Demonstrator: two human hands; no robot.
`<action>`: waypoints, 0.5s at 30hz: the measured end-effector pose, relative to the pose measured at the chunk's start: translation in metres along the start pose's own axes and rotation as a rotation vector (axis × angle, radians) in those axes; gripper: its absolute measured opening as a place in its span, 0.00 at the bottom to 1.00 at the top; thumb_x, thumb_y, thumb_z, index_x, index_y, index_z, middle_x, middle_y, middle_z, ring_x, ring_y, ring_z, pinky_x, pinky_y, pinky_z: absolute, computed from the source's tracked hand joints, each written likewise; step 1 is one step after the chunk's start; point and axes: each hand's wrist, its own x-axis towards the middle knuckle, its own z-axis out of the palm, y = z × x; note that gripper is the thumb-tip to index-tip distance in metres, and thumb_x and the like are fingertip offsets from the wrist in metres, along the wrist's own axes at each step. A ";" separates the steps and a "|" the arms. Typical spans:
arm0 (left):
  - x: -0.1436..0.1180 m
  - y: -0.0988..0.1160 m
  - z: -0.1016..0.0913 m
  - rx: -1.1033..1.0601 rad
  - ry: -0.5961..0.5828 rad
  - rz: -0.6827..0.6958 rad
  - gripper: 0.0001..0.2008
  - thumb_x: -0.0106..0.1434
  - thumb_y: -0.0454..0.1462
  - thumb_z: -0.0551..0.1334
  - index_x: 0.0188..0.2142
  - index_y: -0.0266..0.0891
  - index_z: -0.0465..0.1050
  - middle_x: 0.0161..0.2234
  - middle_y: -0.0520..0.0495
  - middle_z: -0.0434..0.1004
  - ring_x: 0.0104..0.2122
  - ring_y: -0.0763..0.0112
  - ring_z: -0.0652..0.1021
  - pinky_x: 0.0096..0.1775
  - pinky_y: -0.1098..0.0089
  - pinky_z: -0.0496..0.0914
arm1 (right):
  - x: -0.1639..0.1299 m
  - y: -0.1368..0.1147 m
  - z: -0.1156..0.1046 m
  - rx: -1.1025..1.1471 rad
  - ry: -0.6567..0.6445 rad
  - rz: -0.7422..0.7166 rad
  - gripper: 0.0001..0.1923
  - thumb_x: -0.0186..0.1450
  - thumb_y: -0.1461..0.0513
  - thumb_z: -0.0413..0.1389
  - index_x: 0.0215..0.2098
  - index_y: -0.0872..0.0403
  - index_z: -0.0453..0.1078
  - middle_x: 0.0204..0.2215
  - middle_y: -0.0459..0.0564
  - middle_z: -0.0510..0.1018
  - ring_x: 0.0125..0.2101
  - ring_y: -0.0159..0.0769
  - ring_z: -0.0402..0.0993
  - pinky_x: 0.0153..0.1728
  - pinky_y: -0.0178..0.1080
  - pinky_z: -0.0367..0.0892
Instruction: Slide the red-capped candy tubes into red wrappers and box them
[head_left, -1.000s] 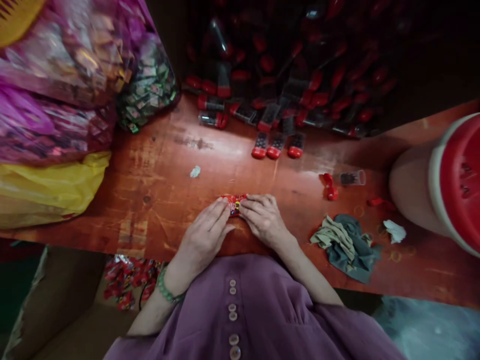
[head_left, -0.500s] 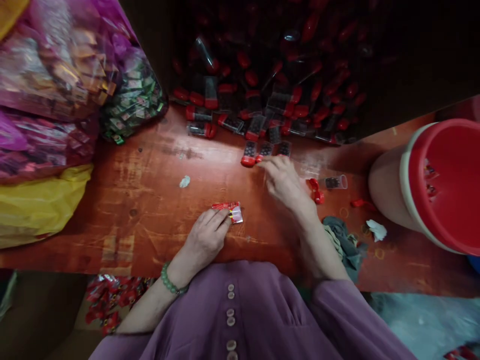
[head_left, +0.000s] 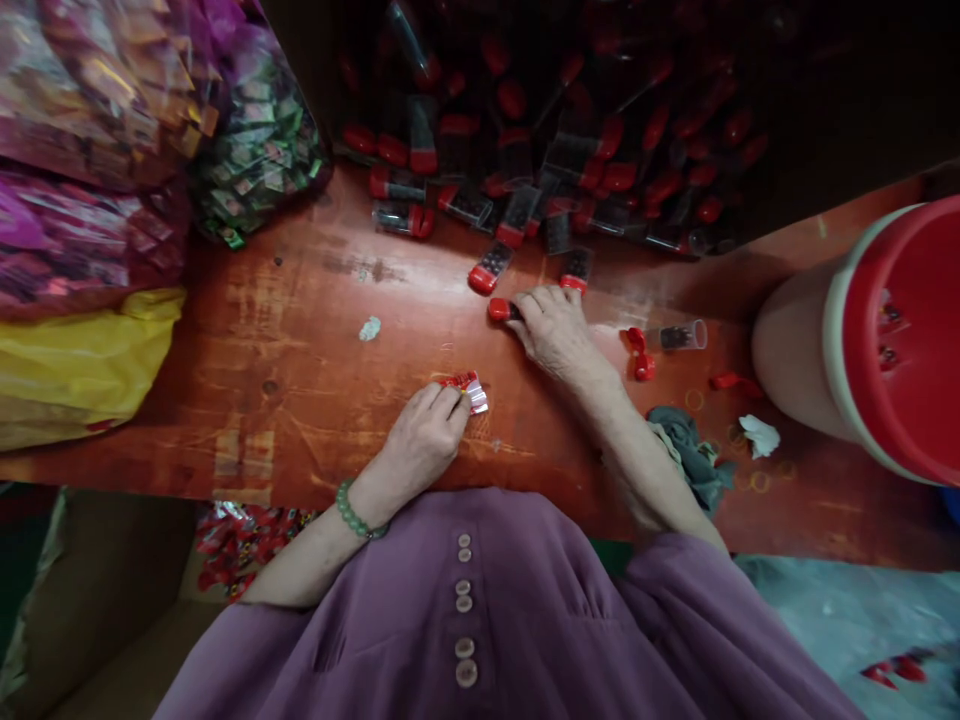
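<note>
My left hand [head_left: 426, 432], with a green bead bracelet at the wrist, pinches a small red and clear plastic packet [head_left: 474, 392] just above the table. My right hand [head_left: 553, 328] is closed around a small clear tube with a red cap [head_left: 501, 310]; the cap points left and the fingers hide most of the tube. Just beyond lie two similar red-capped tubes of dark beads, one tube [head_left: 491, 268] to the left and another tube [head_left: 576, 270] behind the knuckles. Right of my forearm, an uncapped tube [head_left: 682, 335] lies beside loose red caps [head_left: 639, 355].
A dark box [head_left: 735, 240] heaped with red-capped tubes stands at the back. Bags of small wrapped pieces [head_left: 259, 140] and a yellow bag [head_left: 82, 365] crowd the left. At right are a red-lidded bucket [head_left: 802, 330], a grey cloth [head_left: 686, 450] and crumpled white paper [head_left: 760, 436].
My right hand has taken hold of one tube from the front row and drawn it toward me. The packet in my left hand is now tilted up. The camera view has shifted slightly.
</note>
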 end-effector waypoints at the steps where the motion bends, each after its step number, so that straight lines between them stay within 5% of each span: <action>1: 0.000 0.000 -0.001 0.010 -0.006 0.001 0.11 0.68 0.27 0.54 0.41 0.30 0.75 0.34 0.40 0.76 0.32 0.63 0.71 0.37 0.64 0.73 | -0.004 -0.004 0.001 0.025 -0.010 0.004 0.17 0.74 0.58 0.47 0.51 0.61 0.70 0.47 0.64 0.77 0.48 0.51 0.69 0.51 0.52 0.60; 5: 0.003 -0.001 0.000 -0.028 0.007 -0.065 0.10 0.67 0.27 0.55 0.37 0.33 0.76 0.33 0.41 0.76 0.33 0.63 0.72 0.38 0.65 0.72 | -0.020 -0.015 0.007 0.245 0.024 0.059 0.17 0.74 0.59 0.45 0.52 0.58 0.70 0.44 0.62 0.79 0.46 0.48 0.73 0.49 0.49 0.65; 11: 0.009 -0.010 0.002 -0.361 0.210 -0.195 0.06 0.66 0.29 0.61 0.34 0.35 0.77 0.30 0.46 0.79 0.31 0.71 0.76 0.35 0.71 0.71 | -0.046 -0.022 0.016 0.875 0.179 0.142 0.17 0.72 0.58 0.48 0.56 0.54 0.68 0.51 0.54 0.78 0.48 0.39 0.75 0.52 0.44 0.69; 15: 0.014 -0.016 -0.002 -0.587 0.298 -0.368 0.07 0.64 0.30 0.62 0.30 0.35 0.77 0.27 0.50 0.79 0.27 0.76 0.76 0.31 0.74 0.70 | -0.058 -0.031 0.020 1.441 0.116 0.345 0.19 0.70 0.51 0.52 0.55 0.49 0.68 0.36 0.45 0.77 0.27 0.28 0.71 0.30 0.34 0.70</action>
